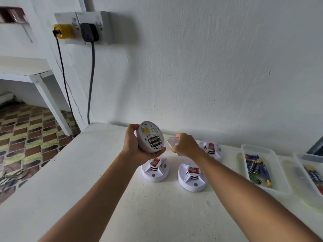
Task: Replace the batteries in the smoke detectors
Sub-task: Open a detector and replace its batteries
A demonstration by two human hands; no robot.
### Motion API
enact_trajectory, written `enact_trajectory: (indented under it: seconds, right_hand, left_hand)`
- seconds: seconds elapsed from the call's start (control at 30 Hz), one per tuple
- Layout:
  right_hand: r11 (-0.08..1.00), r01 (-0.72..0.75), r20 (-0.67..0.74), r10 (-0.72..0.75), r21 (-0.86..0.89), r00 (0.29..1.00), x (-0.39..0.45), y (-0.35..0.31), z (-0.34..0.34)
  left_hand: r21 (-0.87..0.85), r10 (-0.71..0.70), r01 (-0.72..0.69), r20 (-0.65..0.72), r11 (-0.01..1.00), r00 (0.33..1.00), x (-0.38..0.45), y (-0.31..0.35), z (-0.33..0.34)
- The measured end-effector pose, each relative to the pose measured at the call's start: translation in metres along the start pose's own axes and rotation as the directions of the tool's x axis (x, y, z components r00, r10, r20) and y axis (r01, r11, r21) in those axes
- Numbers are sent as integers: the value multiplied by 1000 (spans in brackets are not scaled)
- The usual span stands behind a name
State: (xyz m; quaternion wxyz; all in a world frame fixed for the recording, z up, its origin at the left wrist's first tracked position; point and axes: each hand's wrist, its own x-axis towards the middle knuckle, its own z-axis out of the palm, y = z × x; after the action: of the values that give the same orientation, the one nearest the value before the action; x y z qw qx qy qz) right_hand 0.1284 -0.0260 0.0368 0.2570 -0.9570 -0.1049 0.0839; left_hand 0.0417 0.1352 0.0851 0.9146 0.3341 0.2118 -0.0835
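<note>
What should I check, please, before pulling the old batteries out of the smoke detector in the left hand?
1. Detector held firmly by left hand: ok.
2. Battery bay open, two batteries exposed: ok.
3. Right hand free to pull them: not ok, it holds the cover.
4. Spare batteries within reach in the tub: ok.
5. Which tub holds fresh batteries: cannot tell.
6. Polarity marks readable: cannot tell.

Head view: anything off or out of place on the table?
Nothing damaged or spilled. The white round smoke detector in the left hand has its battery bay open, two black batteries showing; the right hand holds the translucent cover apart.
</note>
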Motion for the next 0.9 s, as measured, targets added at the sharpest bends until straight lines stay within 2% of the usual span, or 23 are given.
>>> enact_trajectory:
  seconds: [0.17,0.23,0.3,0.4,0.47,0.57,0.77,0.9]
  right_hand:
    - [993,21,8,-20,-116,1000,11,-3,21]
    - [998,53,-48,-54,-23,997,9,-8,18]
    - [980,77,-143,-50,186,988,0,-11,6]
    - [877,131,-295,13,462,955,-27,-6,-16]
    - [810,163,-306,22,564,952,-47,6,-35]
    - [754,141,-265,45,642,963,-74,36,-58]
    - [696,111,-304,161,709,939,-114,132,-119]
    - [698,149,-338,141,701,930,-135,188,-152]
  left_hand:
    - [5,14,-14,-8,1000,1000,4,9,-9]
    - [7,19,-18,-10,1000,1000,6,9,-9]
    - [10,11,-11,-14,1000,1000,8,2,-5]
    - [47,20,-19,-11,999,1000,13,-16,11]
    - [77,30,-31,16,996,999,18,-32,32]
    - [98,36,-45,94,994,995,23,-67,72]
    - [138,67,-95,190,986,979,19,-163,162]
    - [168,119,-158,220,973,968,14,-220,209]
